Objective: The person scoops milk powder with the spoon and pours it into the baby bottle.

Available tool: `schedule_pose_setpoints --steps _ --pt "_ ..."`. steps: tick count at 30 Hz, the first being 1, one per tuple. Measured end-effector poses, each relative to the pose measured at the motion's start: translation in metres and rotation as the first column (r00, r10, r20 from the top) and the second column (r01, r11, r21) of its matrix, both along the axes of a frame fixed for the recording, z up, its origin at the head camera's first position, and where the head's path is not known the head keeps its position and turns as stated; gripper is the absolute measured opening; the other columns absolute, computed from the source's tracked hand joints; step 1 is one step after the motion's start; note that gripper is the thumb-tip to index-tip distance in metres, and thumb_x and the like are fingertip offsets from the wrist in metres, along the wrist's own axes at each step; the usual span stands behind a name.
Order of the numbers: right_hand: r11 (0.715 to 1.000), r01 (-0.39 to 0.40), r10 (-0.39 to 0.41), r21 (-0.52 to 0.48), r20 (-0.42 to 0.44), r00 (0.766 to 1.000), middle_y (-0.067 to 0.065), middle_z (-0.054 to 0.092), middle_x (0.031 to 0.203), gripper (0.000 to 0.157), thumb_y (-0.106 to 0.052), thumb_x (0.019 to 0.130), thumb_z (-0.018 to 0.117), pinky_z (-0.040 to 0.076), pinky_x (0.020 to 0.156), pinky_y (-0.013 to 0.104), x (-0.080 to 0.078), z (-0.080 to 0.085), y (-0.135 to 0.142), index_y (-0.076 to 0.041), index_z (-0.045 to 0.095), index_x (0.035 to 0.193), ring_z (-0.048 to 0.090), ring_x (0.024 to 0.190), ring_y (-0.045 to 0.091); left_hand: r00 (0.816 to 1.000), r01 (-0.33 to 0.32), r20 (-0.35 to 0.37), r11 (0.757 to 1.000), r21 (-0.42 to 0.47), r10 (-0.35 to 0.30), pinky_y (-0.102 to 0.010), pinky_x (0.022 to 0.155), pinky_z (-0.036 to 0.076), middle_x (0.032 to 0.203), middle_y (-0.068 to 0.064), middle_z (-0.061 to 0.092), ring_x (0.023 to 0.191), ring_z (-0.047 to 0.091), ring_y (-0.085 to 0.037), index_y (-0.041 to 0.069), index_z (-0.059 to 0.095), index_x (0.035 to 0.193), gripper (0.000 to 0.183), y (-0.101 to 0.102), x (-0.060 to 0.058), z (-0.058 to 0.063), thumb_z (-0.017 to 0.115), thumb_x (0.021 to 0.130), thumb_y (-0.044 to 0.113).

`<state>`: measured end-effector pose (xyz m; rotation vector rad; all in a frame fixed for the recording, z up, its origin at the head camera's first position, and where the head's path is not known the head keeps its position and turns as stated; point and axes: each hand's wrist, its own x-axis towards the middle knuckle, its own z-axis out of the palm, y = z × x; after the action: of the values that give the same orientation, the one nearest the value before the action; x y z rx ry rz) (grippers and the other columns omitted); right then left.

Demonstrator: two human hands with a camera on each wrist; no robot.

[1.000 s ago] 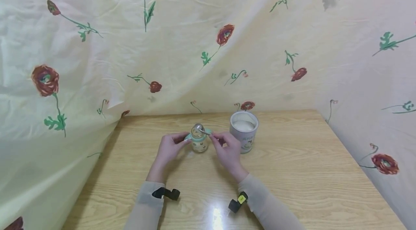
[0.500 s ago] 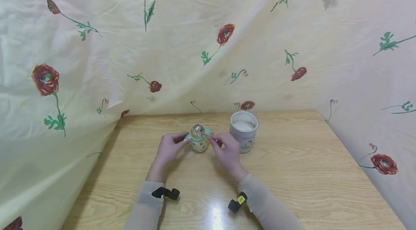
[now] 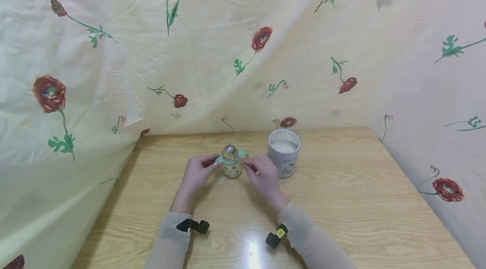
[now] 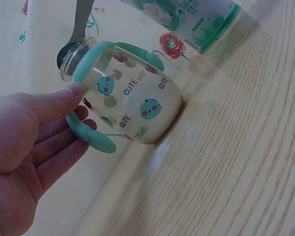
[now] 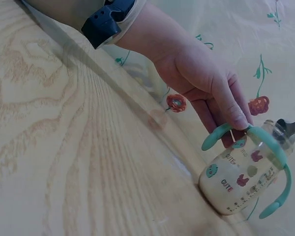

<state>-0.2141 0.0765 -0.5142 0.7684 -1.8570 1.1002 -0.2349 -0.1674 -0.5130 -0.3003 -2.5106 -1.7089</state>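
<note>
A baby bottle [image 3: 232, 170] with green handles and printed cartoon faces stands upright on the table, its mouth uncovered. My left hand [image 3: 199, 172] holds its left handle, with the thumb [image 4: 64, 101] on top and the fingers behind. A metal spoon [image 4: 81, 22] has its bowl at the bottle's mouth; how deep it sits is unclear. In the head view my right hand [image 3: 263, 175] pinches the spoon's handle beside the right bottle handle. The right wrist view shows the left hand [image 5: 201, 73] at the bottle, while my right hand is outside that frame.
A large white can [image 3: 284, 162] of white powder stands open just behind and right of my right hand. Some spilled white powder [image 4: 160, 155] lies on the wooden table [image 3: 341, 201] by the bottle's base. A flowered cloth [image 3: 212, 49] hangs behind the table.
The spoon has turned at the bottle's mouth, and its handle has dropped lower. My right hand has shifted slightly left. My left hand keeps its hold on the bottle.
</note>
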Motion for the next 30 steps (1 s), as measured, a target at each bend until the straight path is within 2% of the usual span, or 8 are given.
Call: schedule_pose_setpoints --steps 19,30 --pt "0.997 0.037 -0.036 0.067 -0.018 0.999 0.003 0.073 0.085 0.021 0.005 0.084 0.085 0.055 0.066 0.024 -0.0003 0.0019 -0.0001 -0.006 0.077 0.101 0.064 0.074 0.017 1.000 -0.005 0.006 1.000 -0.015 0.005 -0.041 0.098 0.062 0.122 -0.012 0.078 0.110 0.076 -0.027 0.007 0.079 0.125 0.032 -0.0002 0.0011 0.0037 0.083 0.096 0.017" --pt "0.996 0.044 -0.041 -0.083 0.038 0.998 0.004 0.078 0.089 0.014 0.003 0.087 0.085 0.055 0.057 0.023 -0.0037 -0.0013 -0.0015 -0.005 0.077 0.096 0.066 0.065 0.014 1.000 -0.013 0.005 1.000 -0.018 0.013 -0.041 0.097 0.063 0.122 -0.012 0.078 0.110 0.076 -0.027 0.006 0.079 0.125 0.032 0.0003 0.0009 0.0039 0.083 0.095 0.016"
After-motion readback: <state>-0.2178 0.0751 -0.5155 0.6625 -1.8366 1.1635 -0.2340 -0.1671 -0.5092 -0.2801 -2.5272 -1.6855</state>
